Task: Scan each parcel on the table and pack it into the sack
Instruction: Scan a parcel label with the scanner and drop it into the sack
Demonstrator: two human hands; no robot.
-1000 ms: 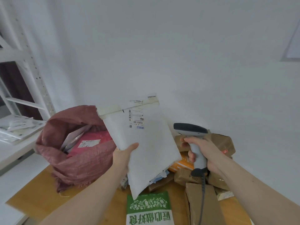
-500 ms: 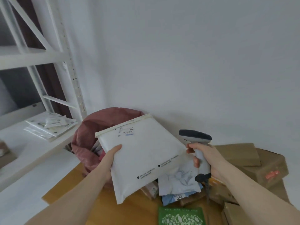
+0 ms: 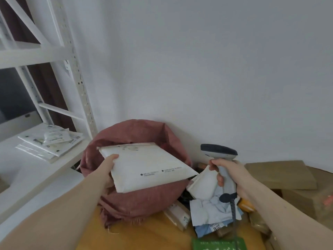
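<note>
A: Where's the white parcel (image 3: 144, 166) now?
B: Swung down over the sack (image 3: 137, 201) mouth, left hand (image 3: 108, 168) gripping its edge. Looks scanned.
A: Scanner (image 3: 219, 154)?
B: Right hand (image 3: 228, 170) clasps it, right of the sack.

Sack (image 3: 137, 199): coarse reddish woven cloth, frayed. Parcel (image 3: 144, 165): smooth matt white plastic. Table (image 3: 144, 235): yellowish wood.
</note>
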